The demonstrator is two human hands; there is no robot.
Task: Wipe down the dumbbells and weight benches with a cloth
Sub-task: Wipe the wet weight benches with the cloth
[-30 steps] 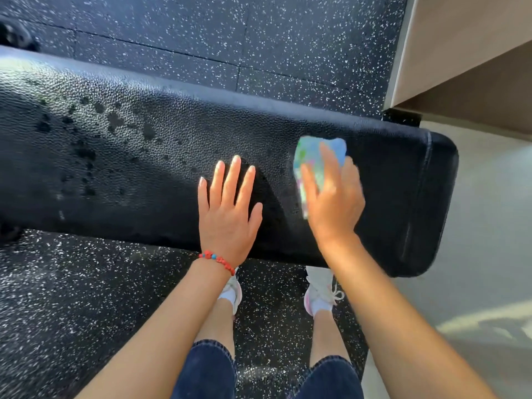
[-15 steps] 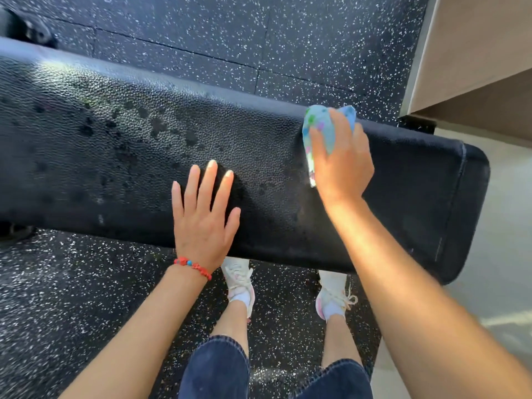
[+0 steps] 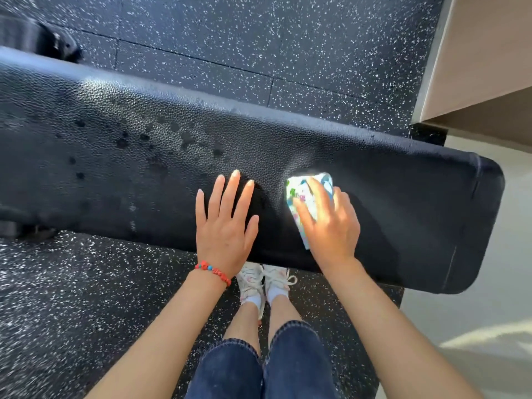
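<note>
A long black padded weight bench [image 3: 115, 156] runs across the view from left to right, its textured top dotted with dark wet spots left of centre. My right hand [image 3: 331, 226] presses a small folded, multicoloured cloth [image 3: 302, 194] flat on the pad near the front edge, toward the bench's right end. My left hand [image 3: 227, 223] lies flat beside it with fingers spread, holding nothing; a red bead bracelet circles its wrist. No dumbbells are in sight.
Black speckled rubber flooring [image 3: 259, 47] surrounds the bench. A beige wall or cabinet corner [image 3: 475, 67] stands at the upper right, with pale floor [image 3: 475, 326] below it. My feet in white shoes [image 3: 264, 283] stand under the bench's front edge. A dark frame part [image 3: 37, 38] shows at upper left.
My right hand has drawn the cloth back from the bench's far edge toward the near edge. My left hand stays flat on the pad.
</note>
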